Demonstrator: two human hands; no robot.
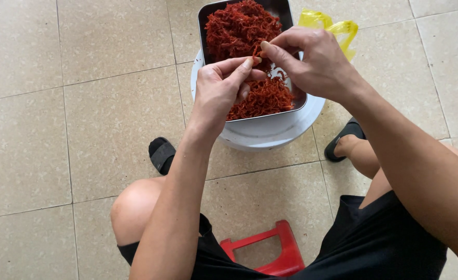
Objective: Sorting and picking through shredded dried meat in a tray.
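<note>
Together, two hands — left hand point(219, 88), right hand point(312, 65) — grips pinched on one red strand point(256, 51); one tray point(289, 15).

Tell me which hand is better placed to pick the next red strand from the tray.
Probably the left hand: it hovers right over the red strands heaped in the tray. The right hand is pinching a strand with it, reaching in from the side.

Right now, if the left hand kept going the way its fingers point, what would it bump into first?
Probably the right hand: the left hand points up and right at it, both pinching one red strip over the tray.
</note>
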